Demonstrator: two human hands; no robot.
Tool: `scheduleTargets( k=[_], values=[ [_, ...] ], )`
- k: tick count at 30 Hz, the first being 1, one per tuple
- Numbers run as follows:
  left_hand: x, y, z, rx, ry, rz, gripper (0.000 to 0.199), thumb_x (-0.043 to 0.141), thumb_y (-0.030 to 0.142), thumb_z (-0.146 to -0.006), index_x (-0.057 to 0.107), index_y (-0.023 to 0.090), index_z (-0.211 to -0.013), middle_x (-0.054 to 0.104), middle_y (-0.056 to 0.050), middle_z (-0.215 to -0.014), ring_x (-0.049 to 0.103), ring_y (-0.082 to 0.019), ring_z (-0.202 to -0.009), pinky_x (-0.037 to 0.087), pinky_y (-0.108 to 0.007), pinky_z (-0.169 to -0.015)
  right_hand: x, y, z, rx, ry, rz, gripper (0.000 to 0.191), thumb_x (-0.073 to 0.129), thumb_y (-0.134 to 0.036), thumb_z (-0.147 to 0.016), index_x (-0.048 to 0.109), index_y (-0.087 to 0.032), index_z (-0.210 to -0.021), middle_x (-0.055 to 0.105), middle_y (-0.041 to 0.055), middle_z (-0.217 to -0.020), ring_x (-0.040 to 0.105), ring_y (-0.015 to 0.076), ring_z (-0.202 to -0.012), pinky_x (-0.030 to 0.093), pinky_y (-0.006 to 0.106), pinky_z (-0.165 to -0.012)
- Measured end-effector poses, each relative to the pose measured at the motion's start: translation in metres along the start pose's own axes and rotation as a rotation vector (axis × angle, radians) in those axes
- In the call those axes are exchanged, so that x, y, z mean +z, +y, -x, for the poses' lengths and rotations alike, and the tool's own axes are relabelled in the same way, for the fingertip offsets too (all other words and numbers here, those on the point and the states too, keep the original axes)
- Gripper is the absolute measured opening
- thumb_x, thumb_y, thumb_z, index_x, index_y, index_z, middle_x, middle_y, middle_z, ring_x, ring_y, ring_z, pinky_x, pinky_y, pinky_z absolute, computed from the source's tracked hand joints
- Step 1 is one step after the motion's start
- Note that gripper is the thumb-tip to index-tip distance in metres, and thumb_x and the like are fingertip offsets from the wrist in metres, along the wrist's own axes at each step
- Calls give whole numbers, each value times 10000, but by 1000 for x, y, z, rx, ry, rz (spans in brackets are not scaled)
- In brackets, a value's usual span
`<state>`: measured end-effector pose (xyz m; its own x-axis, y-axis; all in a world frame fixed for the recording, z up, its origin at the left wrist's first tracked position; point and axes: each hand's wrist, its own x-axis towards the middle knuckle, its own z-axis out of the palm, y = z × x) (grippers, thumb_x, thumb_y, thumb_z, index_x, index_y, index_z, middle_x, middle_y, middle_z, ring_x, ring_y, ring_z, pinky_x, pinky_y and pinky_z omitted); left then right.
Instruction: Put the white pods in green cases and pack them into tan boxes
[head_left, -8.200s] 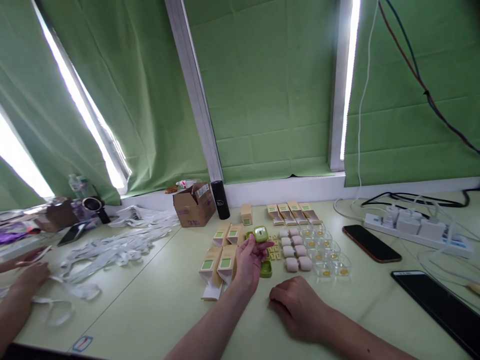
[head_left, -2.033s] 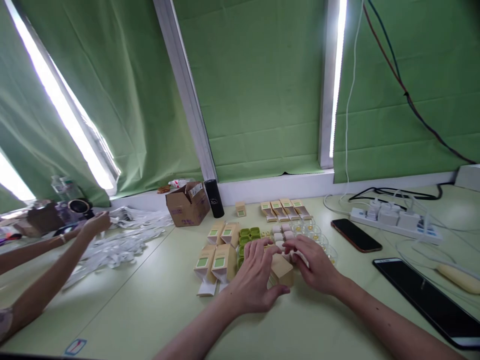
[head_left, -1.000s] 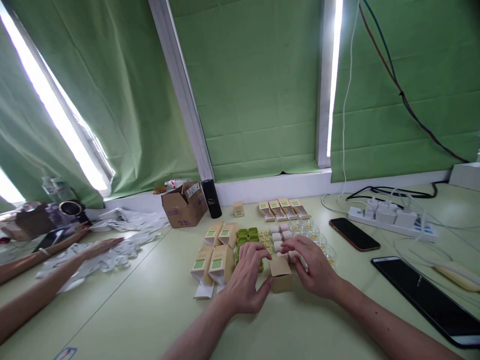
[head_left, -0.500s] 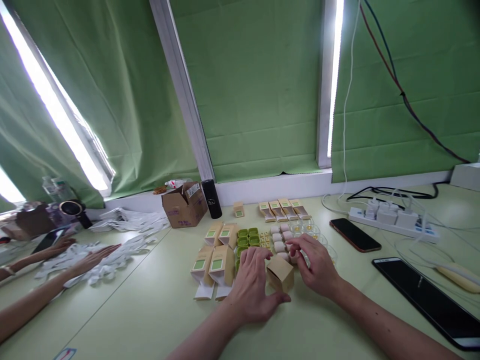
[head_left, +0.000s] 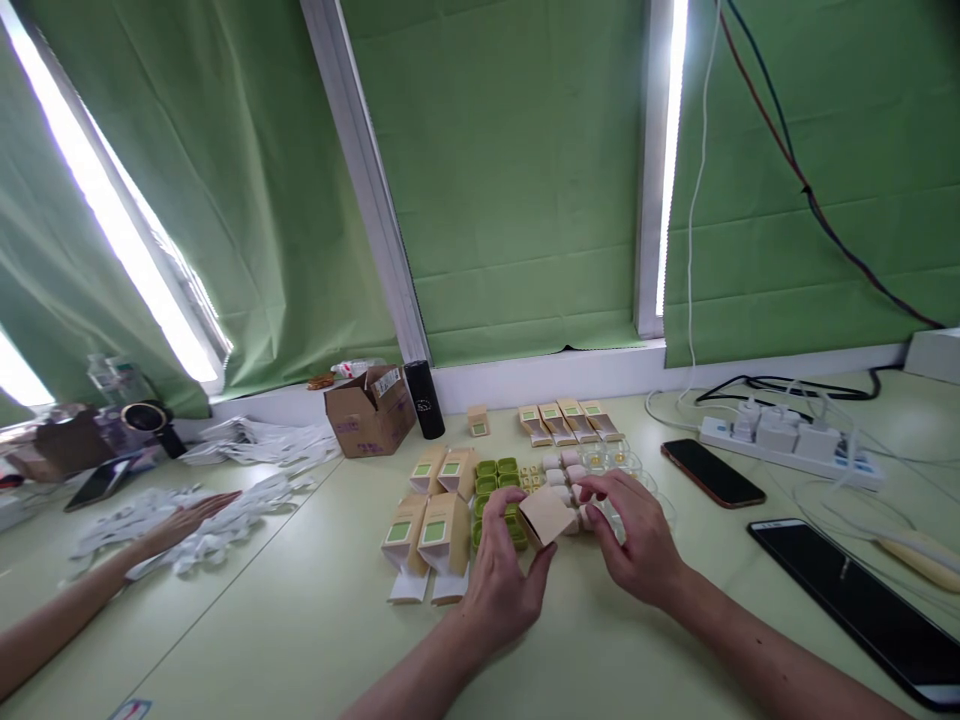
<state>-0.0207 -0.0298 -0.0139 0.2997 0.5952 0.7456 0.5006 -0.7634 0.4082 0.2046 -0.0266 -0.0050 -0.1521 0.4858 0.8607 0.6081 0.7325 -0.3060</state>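
My left hand (head_left: 504, 570) is closed around a small kraft cardboard box (head_left: 547, 516), thumb at its near side and fingers at its left. The box is tilted, with a plain face turned up. My right hand (head_left: 637, 530) hovers just right of the box, fingers bent and thumb apart, with nothing visible in its grasp. Behind its fingertips stand pale pinkish-white caps (head_left: 555, 478). Left of these are small gold pieces (head_left: 531, 472) and green square trays (head_left: 486, 468), partly hidden by my left hand. Clear glass pieces (head_left: 619, 452) stand behind my right hand.
Kraft boxes with open flaps (head_left: 444, 520) stand left; more (head_left: 571, 410) line the back. Also there: an open carton (head_left: 370, 412), black cylinder (head_left: 424, 400), phone (head_left: 712, 472), larger phone (head_left: 855, 600) and power strip (head_left: 787, 455). A co-worker's hand (head_left: 184, 522) rests on white fabric pieces (head_left: 259, 500).
My left hand has taken hold of the small box, lifted and tilted it. My right hand has barely moved. One of the co-worker's hands has left the white pieces.
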Motion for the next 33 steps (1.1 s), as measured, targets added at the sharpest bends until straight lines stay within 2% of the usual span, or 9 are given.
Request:
scheduleTargets(
  k=[4,9,12,15,20,23,30,33],
  values=[
    [2,-8,-5,87,172,19,570,628,210,-952,342,236,-1444,563,-163,-1311,590,-305,-1279,545,-527,-1049,-1,-8,-1,-12,16,-31,326,556,-182,-977,577,-229,-1300,714,106,-1063,678,292,-966,544,446,-828],
    [-2,-6,-14,225,250,-36,525,615,142,-944,392,248,-1407,624,-139,-1247,637,-287,-1208,560,-507,-990,2,-12,1,-36,24,-30,382,557,-181,-990,543,-234,-1368,716,129,-1180,680,310,-1114,559,486,-936],
    [-5,-4,-16,291,242,-151,477,598,105,-946,439,239,-1374,663,-133,-1221,663,-275,-1174,528,-484,-1006,5,-11,4,-42,23,-17,450,563,-187,-999,492,-235,-1441,704,146,-1284,664,317,-1215,558,508,-1012],
    [-6,-2,-15,323,205,-257,397,587,97,-968,504,231,-1332,693,-121,-1215,671,-263,-1172,485,-452,-1030,8,-11,6,-52,23,-1,527,568,-210,-1006,425,-229,-1513,678,165,-1365,655,327,-1269,577,514,-1020],
    [-1,2,-13,355,159,-348,292,591,144,-1011,589,182,-1301,719,-111,-1172,679,-238,-1128,457,-394,-1015,13,-14,11,-76,2,55,581,549,-221,-1012,373,-202,-1565,660,173,-1410,666,327,-1275,612,511,-1008],
    [-1,6,-14,394,144,-400,278,591,175,-1027,612,166,-1304,733,-101,-1139,686,-230,-1082,450,-396,-1013,16,-16,14,-86,-14,79,589,520,-189,-1012,355,-194,-1577,658,175,-1411,678,321,-1261,622,506,-1005],
    [-2,7,-17,468,92,-409,317,624,141,-992,620,113,-1307,729,-125,-1130,681,-246,-1044,510,-401,-959,18,-17,17,-48,-90,44,630,498,-156,-1000,303,-176,-1599,620,198,-1448,657,331,-1297,619,521,-1026],
    [-1,6,-17,455,77,-417,311,618,158,-999,618,130,-1309,729,-120,-1131,683,-245,-1030,531,-399,-940,20,-17,17,-42,-102,30,633,501,-145,-989,301,-159,-1589,612,212,-1449,651,335,-1302,615,531,-1036]
  ],
)
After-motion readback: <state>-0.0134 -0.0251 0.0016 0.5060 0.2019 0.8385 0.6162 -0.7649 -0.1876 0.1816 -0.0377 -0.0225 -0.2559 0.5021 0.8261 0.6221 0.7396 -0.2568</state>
